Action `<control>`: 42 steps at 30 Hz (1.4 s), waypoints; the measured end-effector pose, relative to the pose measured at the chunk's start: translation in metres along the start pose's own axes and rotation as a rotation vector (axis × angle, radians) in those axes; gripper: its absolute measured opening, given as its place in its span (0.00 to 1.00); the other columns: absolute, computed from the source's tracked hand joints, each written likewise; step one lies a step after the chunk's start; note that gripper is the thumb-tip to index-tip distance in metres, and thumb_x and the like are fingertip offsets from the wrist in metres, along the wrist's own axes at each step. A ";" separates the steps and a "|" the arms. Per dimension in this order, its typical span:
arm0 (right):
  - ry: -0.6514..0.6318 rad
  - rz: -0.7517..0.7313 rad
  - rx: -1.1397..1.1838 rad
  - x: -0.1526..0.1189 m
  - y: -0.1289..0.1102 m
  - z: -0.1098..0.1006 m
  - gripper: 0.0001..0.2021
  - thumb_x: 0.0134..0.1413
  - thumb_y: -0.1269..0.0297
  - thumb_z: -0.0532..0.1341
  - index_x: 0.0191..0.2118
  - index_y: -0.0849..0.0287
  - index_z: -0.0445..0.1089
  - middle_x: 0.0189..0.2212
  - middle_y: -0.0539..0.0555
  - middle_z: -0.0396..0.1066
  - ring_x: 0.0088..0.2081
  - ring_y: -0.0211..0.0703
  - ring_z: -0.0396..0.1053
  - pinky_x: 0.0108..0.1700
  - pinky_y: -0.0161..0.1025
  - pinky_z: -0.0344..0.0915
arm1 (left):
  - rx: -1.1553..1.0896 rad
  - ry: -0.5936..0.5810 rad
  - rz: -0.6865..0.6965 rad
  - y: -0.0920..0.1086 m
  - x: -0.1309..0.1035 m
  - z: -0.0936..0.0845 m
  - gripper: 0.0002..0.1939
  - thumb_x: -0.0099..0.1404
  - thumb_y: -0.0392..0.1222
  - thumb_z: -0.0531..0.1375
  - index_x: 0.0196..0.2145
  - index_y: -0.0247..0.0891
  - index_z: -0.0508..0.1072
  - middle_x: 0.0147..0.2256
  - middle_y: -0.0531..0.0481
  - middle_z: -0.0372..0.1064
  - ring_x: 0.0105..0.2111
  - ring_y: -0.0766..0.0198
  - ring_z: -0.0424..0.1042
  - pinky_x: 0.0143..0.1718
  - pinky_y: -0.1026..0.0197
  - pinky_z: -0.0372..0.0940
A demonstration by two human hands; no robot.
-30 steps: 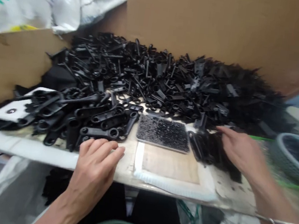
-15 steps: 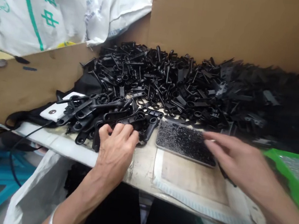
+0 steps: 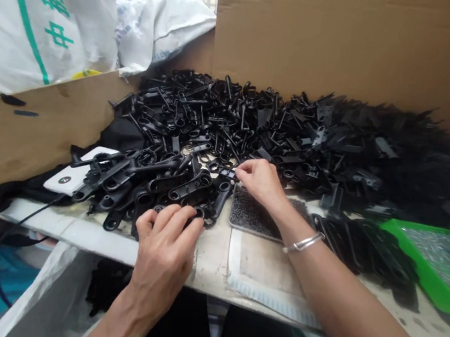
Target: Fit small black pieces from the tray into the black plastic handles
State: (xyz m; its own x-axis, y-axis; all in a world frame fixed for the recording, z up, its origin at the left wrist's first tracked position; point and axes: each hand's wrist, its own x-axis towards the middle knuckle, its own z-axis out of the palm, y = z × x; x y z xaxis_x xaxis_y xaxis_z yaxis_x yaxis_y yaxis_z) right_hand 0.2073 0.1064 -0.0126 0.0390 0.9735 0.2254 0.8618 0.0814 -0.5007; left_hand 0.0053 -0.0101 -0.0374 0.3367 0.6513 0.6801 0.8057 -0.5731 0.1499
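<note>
My left hand [image 3: 167, 244] rests at the front of a small heap of long black plastic parts [image 3: 161, 179] with round ring ends. Its fingers are curled down and closed, their tips hidden among the parts. Farther right, my right hand [image 3: 262, 182] reaches over a shallow clear-edged tray [image 3: 242, 227] filled with tiny dark bits. Thumb and fingers pinch the end of a flat black plastic piece [image 3: 227, 174] with pale openings, lying between the two heaps.
A big pile of black plastic parts [image 3: 248, 116] stretches along the cardboard wall [image 3: 349, 41]. At the right stands a green tray [image 3: 407, 259] of small clear pieces. A white device [image 3: 62, 172] with a cable lies left. Black strips [image 3: 367, 253] sit beside my right forearm.
My right hand has moved left and away from me, from the tray's right end to the flat black piece. My left hand stays at the small heap. The view has shifted slightly.
</note>
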 end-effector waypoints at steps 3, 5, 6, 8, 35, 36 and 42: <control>0.133 0.026 -0.023 -0.026 0.000 -0.022 0.12 0.53 0.69 0.55 0.31 0.58 0.77 0.29 0.56 0.77 0.35 0.46 0.74 0.39 0.38 0.64 | -0.235 0.082 0.022 0.011 -0.003 -0.001 0.12 0.62 0.24 0.56 0.41 0.35 0.72 0.40 0.43 0.73 0.43 0.57 0.69 0.46 0.51 0.64; 0.207 0.046 -0.005 -0.057 0.000 -0.034 0.11 0.56 0.66 0.55 0.33 0.57 0.77 0.29 0.54 0.77 0.32 0.45 0.74 0.38 0.39 0.66 | -0.417 0.093 -0.040 0.025 -0.004 0.000 0.13 0.63 0.25 0.57 0.43 0.35 0.71 0.39 0.45 0.74 0.40 0.61 0.72 0.45 0.57 0.68; 0.268 0.072 0.050 -0.076 -0.001 -0.038 0.10 0.56 0.65 0.56 0.34 0.56 0.76 0.28 0.53 0.76 0.30 0.44 0.74 0.36 0.39 0.67 | -0.508 0.063 -0.112 0.032 -0.004 0.002 0.13 0.64 0.27 0.57 0.45 0.36 0.71 0.39 0.46 0.75 0.39 0.62 0.73 0.43 0.59 0.69; 0.320 0.123 0.163 -0.114 -0.003 -0.037 0.08 0.56 0.63 0.58 0.35 0.55 0.76 0.29 0.53 0.76 0.29 0.44 0.73 0.35 0.40 0.69 | -0.712 -0.058 -0.299 0.047 -0.004 0.006 0.16 0.66 0.33 0.57 0.52 0.37 0.68 0.43 0.46 0.75 0.38 0.63 0.75 0.39 0.63 0.72; -0.008 0.203 0.543 -0.185 0.030 -0.034 0.07 0.52 0.64 0.64 0.37 0.56 0.76 0.49 0.57 0.72 0.50 0.50 0.71 0.46 0.42 0.75 | -0.776 -0.645 -0.200 0.051 0.001 0.011 0.21 0.61 0.29 0.56 0.50 0.46 0.72 0.40 0.55 0.76 0.35 0.65 0.75 0.34 0.66 0.65; -0.023 0.215 0.549 -0.183 0.029 -0.033 0.07 0.51 0.63 0.64 0.37 0.56 0.77 0.49 0.57 0.72 0.50 0.51 0.71 0.45 0.42 0.75 | -0.774 -0.644 -0.203 0.052 0.001 0.011 0.20 0.61 0.30 0.56 0.49 0.45 0.73 0.39 0.55 0.76 0.35 0.64 0.75 0.34 0.66 0.65; -0.087 0.261 0.554 -0.179 0.029 -0.032 0.07 0.49 0.63 0.64 0.34 0.56 0.78 0.46 0.55 0.75 0.48 0.50 0.73 0.46 0.43 0.74 | -0.775 -0.645 -0.209 0.056 0.004 0.009 0.14 0.61 0.31 0.56 0.41 0.43 0.75 0.32 0.55 0.76 0.33 0.64 0.74 0.34 0.66 0.66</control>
State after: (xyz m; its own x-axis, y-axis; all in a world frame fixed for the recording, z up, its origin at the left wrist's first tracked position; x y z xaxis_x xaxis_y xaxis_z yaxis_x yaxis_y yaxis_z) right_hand 0.2419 -0.0724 -0.0407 0.1516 0.9882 -0.0201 0.4378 -0.0854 -0.8950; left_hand 0.0556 -0.0351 -0.0325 0.6078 0.7869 0.1066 0.4192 -0.4320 0.7985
